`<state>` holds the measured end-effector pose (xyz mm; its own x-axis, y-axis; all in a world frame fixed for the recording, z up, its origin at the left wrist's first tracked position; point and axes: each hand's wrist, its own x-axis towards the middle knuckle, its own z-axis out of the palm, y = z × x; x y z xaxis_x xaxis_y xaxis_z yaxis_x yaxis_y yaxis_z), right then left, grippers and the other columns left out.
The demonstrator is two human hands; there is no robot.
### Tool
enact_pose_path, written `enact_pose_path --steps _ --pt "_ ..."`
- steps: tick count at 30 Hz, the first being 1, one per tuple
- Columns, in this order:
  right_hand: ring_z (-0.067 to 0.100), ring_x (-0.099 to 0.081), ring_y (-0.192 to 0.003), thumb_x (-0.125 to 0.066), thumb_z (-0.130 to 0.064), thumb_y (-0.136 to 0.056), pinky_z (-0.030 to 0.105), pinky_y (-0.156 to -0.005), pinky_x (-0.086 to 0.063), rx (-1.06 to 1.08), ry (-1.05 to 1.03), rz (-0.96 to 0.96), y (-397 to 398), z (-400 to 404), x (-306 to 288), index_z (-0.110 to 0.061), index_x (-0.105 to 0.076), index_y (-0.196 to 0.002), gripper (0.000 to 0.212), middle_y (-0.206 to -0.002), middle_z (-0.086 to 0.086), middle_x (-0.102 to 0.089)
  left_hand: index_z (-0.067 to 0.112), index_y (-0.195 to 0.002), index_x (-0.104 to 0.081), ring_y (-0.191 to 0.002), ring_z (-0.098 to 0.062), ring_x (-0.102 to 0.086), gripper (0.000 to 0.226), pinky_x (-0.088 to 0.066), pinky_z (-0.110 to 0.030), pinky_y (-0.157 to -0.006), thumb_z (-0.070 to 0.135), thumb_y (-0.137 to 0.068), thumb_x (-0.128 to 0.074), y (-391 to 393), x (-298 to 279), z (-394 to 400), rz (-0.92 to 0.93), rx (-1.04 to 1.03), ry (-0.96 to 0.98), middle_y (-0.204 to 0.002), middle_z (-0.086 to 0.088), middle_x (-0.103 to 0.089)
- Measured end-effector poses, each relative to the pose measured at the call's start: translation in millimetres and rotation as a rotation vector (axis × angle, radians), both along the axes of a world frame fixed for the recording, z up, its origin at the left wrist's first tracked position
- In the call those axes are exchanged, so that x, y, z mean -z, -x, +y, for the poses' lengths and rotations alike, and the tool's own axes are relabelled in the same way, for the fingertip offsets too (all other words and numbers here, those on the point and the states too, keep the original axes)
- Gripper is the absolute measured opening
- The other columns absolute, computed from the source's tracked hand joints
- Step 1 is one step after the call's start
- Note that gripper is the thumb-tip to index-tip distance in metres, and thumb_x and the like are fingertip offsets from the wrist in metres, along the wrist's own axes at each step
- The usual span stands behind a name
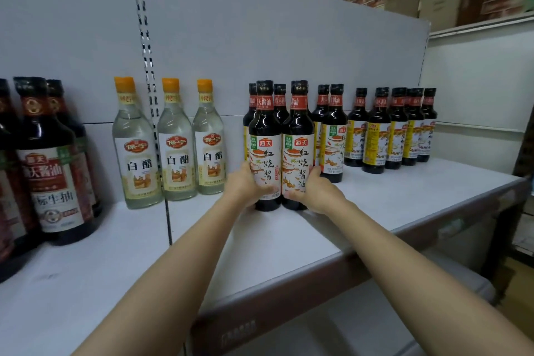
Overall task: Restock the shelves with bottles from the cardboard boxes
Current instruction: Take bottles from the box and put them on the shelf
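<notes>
Two dark soy sauce bottles with white labels stand side by side on the white shelf [361, 211]. My left hand [245, 185] grips the lower part of the left bottle [264, 144]. My right hand [316, 191] grips the lower part of the right bottle [297, 144]. Both bottles are upright with their bases on the shelf, in front of more bottles of the same kind [333, 130]. No cardboard box is in view.
Three clear white-vinegar bottles [174, 147] with orange caps stand to the left. Large dark soy bottles [50, 170] stand at the far left. A row of smaller dark bottles [396, 130] lines the back right. The shelf's front edge [318, 274] runs below my arms.
</notes>
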<state>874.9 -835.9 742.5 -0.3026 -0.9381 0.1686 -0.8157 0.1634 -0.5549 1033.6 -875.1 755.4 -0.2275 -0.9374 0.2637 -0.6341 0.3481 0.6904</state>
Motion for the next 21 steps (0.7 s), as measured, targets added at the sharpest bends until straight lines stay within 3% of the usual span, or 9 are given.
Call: enact_pose_path --steps 7,11,15,19,21 --pt "0.032 -0.049 -0.124 -0.069 -0.055 -0.076 0.05 -0.101 -0.042 -0.026 -0.01 0.006 37.7 -31.8 -1.0 -0.012 -0.016 -0.146 0.098 -0.139 0.01 -0.048 0.015 -0.134 -0.04 -0.115 -0.028 -0.055 0.075 -0.051 -0.043 -0.092 0.036 -0.074 -0.079 33.3 2.3 -12.1 0.022 -0.074 -0.003 -0.129 -0.005 -0.057" --pt "0.029 -0.053 -0.117 -0.064 -0.068 -0.07 0.047 -0.097 -0.045 -0.063 -0.035 0.047 68.7 -65.7 7.5 -0.02 -0.035 -0.138 0.089 -0.133 0.005 -0.053 0.015 -0.133 -0.04 -0.119 -0.026 -0.052 0.072 -0.046 -0.038 -0.097 0.037 -0.076 -0.078 55.6 4.5 -16.8 0.016 -0.142 0.02 -0.13 -0.005 -0.056" --pt "0.028 -0.055 -0.113 -0.064 -0.053 -0.083 0.038 -0.094 -0.047 -0.119 -0.051 0.082 78.8 -61.8 -3.2 -0.009 -0.044 -0.132 0.068 -0.127 0.009 -0.057 0.013 -0.132 -0.04 -0.119 -0.026 -0.051 0.07 -0.043 -0.035 -0.095 0.035 -0.077 -0.077 81.9 8.4 -23.1 0.06 -0.226 0.034 -0.13 -0.006 -0.055" --pt "0.03 -0.048 -0.125 -0.065 -0.032 -0.089 0.033 -0.094 -0.042 -0.108 -0.081 0.073 92.3 -62.8 -5.9 0.004 -0.027 -0.138 0.072 -0.137 0.016 -0.045 0.013 -0.132 -0.04 -0.12 -0.027 -0.052 0.073 -0.043 -0.038 -0.097 0.032 -0.074 -0.079 104.8 11.7 -31.4 0.119 -0.29 0.04 -0.131 -0.007 -0.054" --pt "0.031 -0.051 -0.12 -0.064 -0.027 -0.09 0.032 -0.082 -0.045 -0.123 -0.074 0.045 97.3 -68.3 -5.5 0.003 -0.028 -0.137 0.066 -0.134 0.017 -0.046 0.011 -0.132 -0.04 -0.12 -0.028 -0.051 0.072 -0.043 -0.037 -0.096 0.033 -0.075 -0.078 111.8 11.0 -34.4 0.101 -0.328 0.024 -0.131 -0.008 -0.054"
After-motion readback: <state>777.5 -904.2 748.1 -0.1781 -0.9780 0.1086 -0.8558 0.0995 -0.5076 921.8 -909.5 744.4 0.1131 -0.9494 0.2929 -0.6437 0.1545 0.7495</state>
